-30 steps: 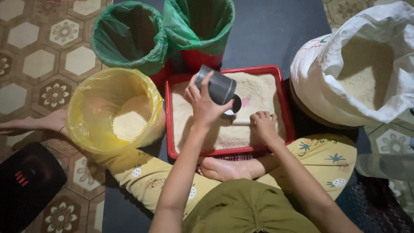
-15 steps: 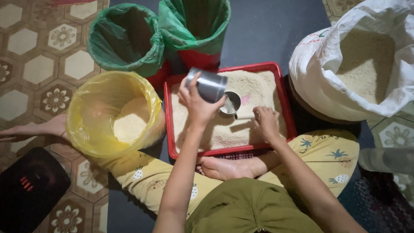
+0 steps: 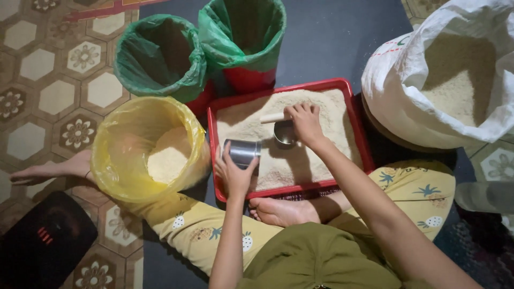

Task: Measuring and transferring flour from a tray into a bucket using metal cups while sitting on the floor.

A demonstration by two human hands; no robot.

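My left hand [image 3: 233,172] grips a small metal cup [image 3: 242,152] at the left edge of a red tray [image 3: 290,86] full of pale grain. My right hand [image 3: 305,122] holds a metal scoop [image 3: 283,133] by its light wooden handle, bowl down in the grain near the tray's middle. To the left stands a bucket lined with a yellow bag [image 3: 145,147], holding a heap of the same grain.
Two buckets lined with green bags [image 3: 160,59] [image 3: 243,35] stand behind the tray. A large white sack [image 3: 444,80] of grain lies open at the right. A black device [image 3: 45,241] sits at lower left. My legs fold under the tray on patterned floor.
My left hand brought the metal cup down from above the tray's middle to its left edge. My right hand moved up the tray and took hold of the scoop.
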